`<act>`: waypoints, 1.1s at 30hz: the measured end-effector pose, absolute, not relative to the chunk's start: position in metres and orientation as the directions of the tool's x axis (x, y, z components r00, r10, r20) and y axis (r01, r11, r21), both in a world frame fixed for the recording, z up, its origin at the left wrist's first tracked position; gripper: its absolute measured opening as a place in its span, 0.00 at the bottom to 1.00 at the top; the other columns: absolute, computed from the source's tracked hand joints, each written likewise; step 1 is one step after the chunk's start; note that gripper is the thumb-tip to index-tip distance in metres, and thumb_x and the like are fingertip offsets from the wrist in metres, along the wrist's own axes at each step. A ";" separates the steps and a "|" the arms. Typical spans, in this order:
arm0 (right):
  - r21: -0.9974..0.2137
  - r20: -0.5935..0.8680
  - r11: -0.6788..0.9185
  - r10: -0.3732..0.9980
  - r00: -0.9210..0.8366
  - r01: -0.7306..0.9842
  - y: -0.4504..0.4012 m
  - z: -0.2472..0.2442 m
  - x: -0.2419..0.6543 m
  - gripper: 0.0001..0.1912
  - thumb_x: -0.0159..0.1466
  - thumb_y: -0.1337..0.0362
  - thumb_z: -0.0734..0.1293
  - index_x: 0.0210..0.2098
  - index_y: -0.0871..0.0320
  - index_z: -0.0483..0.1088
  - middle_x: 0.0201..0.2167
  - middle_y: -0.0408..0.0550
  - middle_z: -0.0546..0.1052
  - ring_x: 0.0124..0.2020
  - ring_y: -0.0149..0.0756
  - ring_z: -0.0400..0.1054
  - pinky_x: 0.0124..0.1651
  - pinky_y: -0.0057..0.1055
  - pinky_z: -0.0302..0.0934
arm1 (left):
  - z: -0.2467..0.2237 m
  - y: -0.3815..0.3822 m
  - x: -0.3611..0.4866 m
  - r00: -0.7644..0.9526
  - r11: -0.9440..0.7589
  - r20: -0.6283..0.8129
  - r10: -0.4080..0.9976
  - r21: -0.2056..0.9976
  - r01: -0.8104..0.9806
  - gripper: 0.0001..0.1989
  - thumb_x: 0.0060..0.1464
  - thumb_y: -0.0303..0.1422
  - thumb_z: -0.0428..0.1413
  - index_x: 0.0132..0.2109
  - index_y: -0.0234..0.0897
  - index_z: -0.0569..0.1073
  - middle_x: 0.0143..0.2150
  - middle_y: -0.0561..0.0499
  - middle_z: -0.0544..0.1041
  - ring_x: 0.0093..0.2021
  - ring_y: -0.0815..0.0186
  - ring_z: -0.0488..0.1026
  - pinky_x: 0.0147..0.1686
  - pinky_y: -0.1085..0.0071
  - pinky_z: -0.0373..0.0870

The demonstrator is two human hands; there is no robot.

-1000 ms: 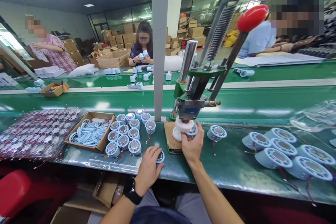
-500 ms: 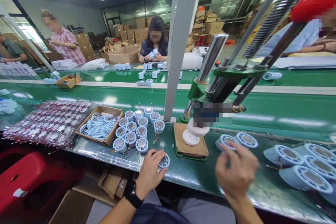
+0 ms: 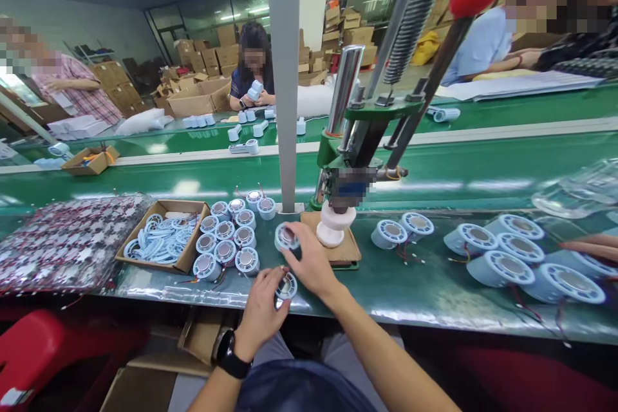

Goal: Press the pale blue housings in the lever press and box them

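Observation:
My left hand (image 3: 263, 302), with a black watch on its wrist, has its fingers curled round a light-blue round part (image 3: 288, 286) at the bench's front edge. My right hand (image 3: 309, 257) reaches across in front of the press; its thumb and fingers are round a second blue round part (image 3: 286, 236) with a silver disc on top. Left of the hands stand several similar parts (image 3: 224, 230) with thin wires. Just right of my right hand, the hand press (image 3: 367, 122) holds a white upper die over a white lower die (image 3: 329, 234) on a brown board.
A carton of blue rings (image 3: 164, 235) and a bagged stack of wired boards (image 3: 72, 238) lie left. Several blue parts (image 3: 502, 267) stand right, where another person's hand (image 3: 593, 246) reaches in. A grey post (image 3: 284, 77) rises behind the bench. A red stool (image 3: 33, 347) is lower left.
My right hand has moved left from the parts beyond the press to the single part left of it. The view has turned right. Another person's hand has appeared at the right edge.

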State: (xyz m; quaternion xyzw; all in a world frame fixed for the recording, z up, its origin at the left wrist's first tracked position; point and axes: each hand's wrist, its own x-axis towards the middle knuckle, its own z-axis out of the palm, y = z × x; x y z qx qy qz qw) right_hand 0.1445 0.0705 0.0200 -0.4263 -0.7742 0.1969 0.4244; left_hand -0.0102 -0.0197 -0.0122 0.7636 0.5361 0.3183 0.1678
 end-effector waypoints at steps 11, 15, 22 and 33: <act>-0.738 0.440 0.451 0.885 -0.150 0.502 -0.021 -0.032 0.191 0.28 0.62 0.67 0.64 0.62 0.58 0.61 0.55 0.55 0.72 0.55 0.41 0.70 0.58 0.39 0.68 | 0.008 -0.017 0.006 0.116 -0.266 0.248 0.962 0.740 0.618 0.31 0.54 0.30 0.59 0.64 0.39 0.64 0.59 0.43 0.74 0.58 0.55 0.71 0.60 0.54 0.68; -0.746 0.479 0.467 0.871 -0.105 0.474 -0.014 -0.040 0.178 0.32 0.59 0.69 0.62 0.63 0.58 0.59 0.56 0.56 0.71 0.57 0.41 0.69 0.58 0.38 0.69 | 0.025 -0.014 0.024 0.254 -0.358 0.252 0.934 0.683 0.637 0.33 0.52 0.26 0.58 0.65 0.39 0.64 0.60 0.44 0.73 0.60 0.55 0.69 0.61 0.55 0.67; -0.721 0.525 0.500 0.846 -0.093 0.480 -0.013 -0.046 0.177 0.33 0.63 0.67 0.64 0.67 0.56 0.54 0.57 0.55 0.71 0.57 0.40 0.69 0.58 0.38 0.69 | 0.022 -0.012 0.029 0.161 -0.250 0.192 0.968 0.743 0.620 0.30 0.52 0.25 0.57 0.63 0.39 0.66 0.60 0.44 0.73 0.60 0.56 0.70 0.61 0.54 0.67; -0.697 0.470 0.518 0.852 -0.228 0.496 -0.009 -0.044 0.182 0.38 0.65 0.68 0.62 0.71 0.55 0.46 0.57 0.56 0.70 0.57 0.43 0.68 0.58 0.42 0.68 | 0.013 -0.018 0.036 0.061 -0.184 0.180 0.982 0.820 0.542 0.26 0.52 0.25 0.57 0.59 0.40 0.68 0.58 0.44 0.74 0.59 0.55 0.69 0.60 0.53 0.66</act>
